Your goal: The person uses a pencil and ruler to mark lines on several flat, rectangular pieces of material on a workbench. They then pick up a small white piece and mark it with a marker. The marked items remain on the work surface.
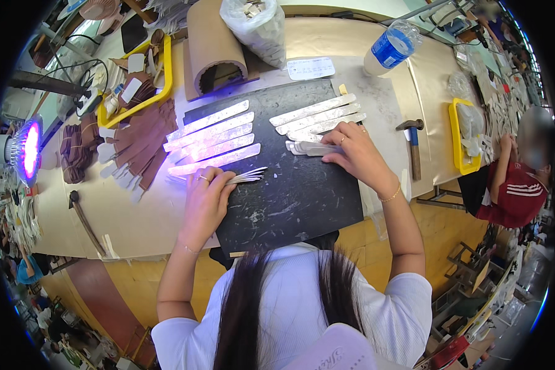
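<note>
My left hand is closed around a thin fanned bundle of white strips, whose ends stick out to the right past the fingers. My right hand pinches another small stack of white strips. Both hands rest over a scuffed black mat. Above the left hand, several pale, round-ended strips lie side by side, tinted purple by the light. A matching row of whitish strips lies slantwise just beyond my right hand.
A lit purple lamp stands at far left, near brown strips and a yellow tray. Hammers flank the mat. Behind are a cardboard tube, plastic bag and bottle. A co-worker sits right.
</note>
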`<control>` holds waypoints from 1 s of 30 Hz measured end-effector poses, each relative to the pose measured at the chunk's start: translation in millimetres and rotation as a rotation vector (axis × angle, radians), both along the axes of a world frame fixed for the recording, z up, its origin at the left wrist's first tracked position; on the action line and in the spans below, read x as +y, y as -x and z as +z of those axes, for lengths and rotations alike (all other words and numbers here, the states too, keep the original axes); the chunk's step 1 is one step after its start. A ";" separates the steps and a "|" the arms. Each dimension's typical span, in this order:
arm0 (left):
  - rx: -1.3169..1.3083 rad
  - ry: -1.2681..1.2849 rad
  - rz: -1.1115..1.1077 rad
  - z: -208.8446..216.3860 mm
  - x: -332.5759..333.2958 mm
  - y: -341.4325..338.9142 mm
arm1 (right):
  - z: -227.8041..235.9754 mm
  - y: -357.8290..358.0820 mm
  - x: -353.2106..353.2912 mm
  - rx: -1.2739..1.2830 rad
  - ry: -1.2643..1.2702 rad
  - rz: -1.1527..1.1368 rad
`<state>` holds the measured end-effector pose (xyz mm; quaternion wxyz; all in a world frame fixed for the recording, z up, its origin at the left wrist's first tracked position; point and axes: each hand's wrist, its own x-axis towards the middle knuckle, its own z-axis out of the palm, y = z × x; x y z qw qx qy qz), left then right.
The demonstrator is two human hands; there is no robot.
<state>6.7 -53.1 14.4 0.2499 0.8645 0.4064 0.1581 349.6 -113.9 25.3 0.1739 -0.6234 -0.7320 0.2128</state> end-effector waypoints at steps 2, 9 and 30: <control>-0.003 -0.008 -0.003 -0.8 -0.1 0.4 | -0.7 0.6 -1.8 0.009 -0.028 0.035; -0.007 -0.027 -0.008 -1.7 4.0 -1.6 | -2.3 2.7 -2.3 0.030 -0.047 0.023; -0.028 0.168 0.113 -7.1 35.7 -14.6 | 4.8 12.4 4.5 -0.014 0.067 -0.074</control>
